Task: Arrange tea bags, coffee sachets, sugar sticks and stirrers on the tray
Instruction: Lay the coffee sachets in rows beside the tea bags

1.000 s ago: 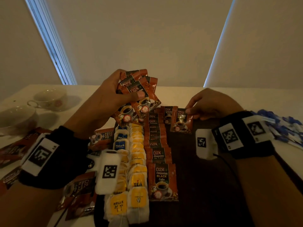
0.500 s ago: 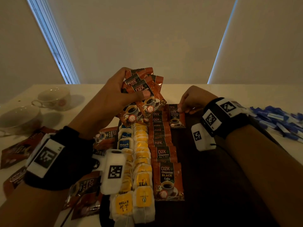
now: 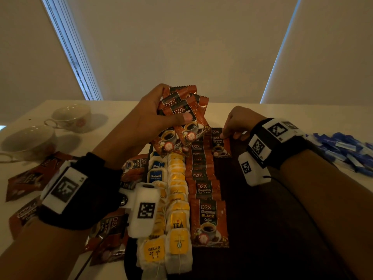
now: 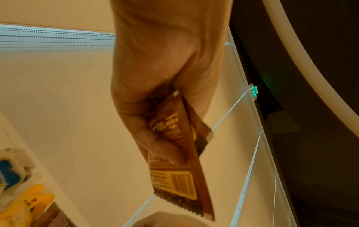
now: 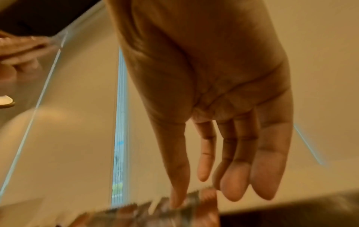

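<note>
Where blinds point(image 3: 181, 47) hang, pale table point(image 3: 125, 110), dark tray point(image 3: 262, 229), two cups point(image 3: 70, 117).

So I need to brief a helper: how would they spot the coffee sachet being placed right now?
On the dark tray, follow the overlapping sachet column to its far end. The sachet lies just right of it, alone, under the right hand's fingertips.

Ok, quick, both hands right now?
Left hand: holding a bunch of coffee sachets.
Right hand: open, fingertip on a sachet on the tray.
</note>
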{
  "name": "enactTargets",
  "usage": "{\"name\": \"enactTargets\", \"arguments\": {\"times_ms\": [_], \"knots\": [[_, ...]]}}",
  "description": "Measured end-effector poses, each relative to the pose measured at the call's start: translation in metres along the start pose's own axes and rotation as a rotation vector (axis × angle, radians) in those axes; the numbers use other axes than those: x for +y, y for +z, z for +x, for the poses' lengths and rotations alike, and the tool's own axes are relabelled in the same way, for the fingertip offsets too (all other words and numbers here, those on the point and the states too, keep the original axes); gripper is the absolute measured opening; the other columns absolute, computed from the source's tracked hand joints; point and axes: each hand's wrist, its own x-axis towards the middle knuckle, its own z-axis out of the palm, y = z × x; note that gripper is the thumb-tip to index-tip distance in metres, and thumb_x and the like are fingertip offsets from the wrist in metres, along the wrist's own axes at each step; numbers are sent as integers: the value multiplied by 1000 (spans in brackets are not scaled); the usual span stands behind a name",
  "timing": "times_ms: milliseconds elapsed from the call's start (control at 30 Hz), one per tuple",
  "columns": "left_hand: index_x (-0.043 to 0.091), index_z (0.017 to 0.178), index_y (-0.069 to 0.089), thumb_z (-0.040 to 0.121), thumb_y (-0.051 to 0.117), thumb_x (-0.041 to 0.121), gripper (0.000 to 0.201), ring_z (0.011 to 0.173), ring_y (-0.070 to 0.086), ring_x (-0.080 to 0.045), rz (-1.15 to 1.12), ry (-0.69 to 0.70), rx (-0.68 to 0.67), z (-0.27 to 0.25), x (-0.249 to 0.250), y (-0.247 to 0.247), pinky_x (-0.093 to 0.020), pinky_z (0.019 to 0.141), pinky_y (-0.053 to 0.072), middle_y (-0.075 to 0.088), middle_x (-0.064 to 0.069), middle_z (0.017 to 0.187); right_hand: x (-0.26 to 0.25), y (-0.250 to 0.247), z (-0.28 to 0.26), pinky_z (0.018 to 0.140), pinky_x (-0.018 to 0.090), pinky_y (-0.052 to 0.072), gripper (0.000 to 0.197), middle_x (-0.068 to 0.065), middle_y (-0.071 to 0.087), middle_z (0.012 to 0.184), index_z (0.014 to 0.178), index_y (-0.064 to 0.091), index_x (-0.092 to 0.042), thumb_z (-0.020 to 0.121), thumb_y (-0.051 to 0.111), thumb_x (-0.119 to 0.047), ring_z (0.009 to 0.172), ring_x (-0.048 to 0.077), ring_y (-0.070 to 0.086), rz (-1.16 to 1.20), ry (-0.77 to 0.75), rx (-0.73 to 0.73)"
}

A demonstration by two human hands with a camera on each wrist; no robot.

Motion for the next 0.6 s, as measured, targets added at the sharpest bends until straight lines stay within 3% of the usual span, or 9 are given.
{"name": "enactTargets", "arguments": {"times_ms": [167,300,400,467,600], "knots": [[16,116,50,77,72,17,45,91,69,-18,23,-7,-12,0,-1,2,-35,81,57,67,-4,105,-16,-18,-27,61,26,50,21,6,62,80,99,62,-3,91,58,-22,65,14,59,232,-100,92],[16,115,50,78,72,16,43,87,69,-13,20,-1,-15,-1,-1,3,-27,75,57,68,-1,101,-26,-28,-70,63,24,51,35,4,65,83,93,66,-12,98,42,-37,69,14,62,471,-198,100],[14,115,50,79,72,14,42,86,69,-15,24,4,-12,-1,-2,4,-26,74,58,68,-4,100,-31,-23,-93,68,26,54,41,2,68,88,95,66,-15,91,44,-49,77,14,66,518,-270,64],[13,116,50,79,72,14,43,87,69,-17,28,9,-17,-2,-2,4,-26,74,58,68,-6,101,-34,-18,-98,68,27,55,36,2,68,88,98,65,-14,87,53,-46,79,13,66,503,-314,86],[11,117,49,77,73,13,46,87,69,-17,17,9,-51,-3,-1,6,-25,72,58,68,-6,101,-32,-12,-95,63,24,56,18,6,69,87,99,65,-9,87,62,-23,77,15,67,561,-345,184]]}}
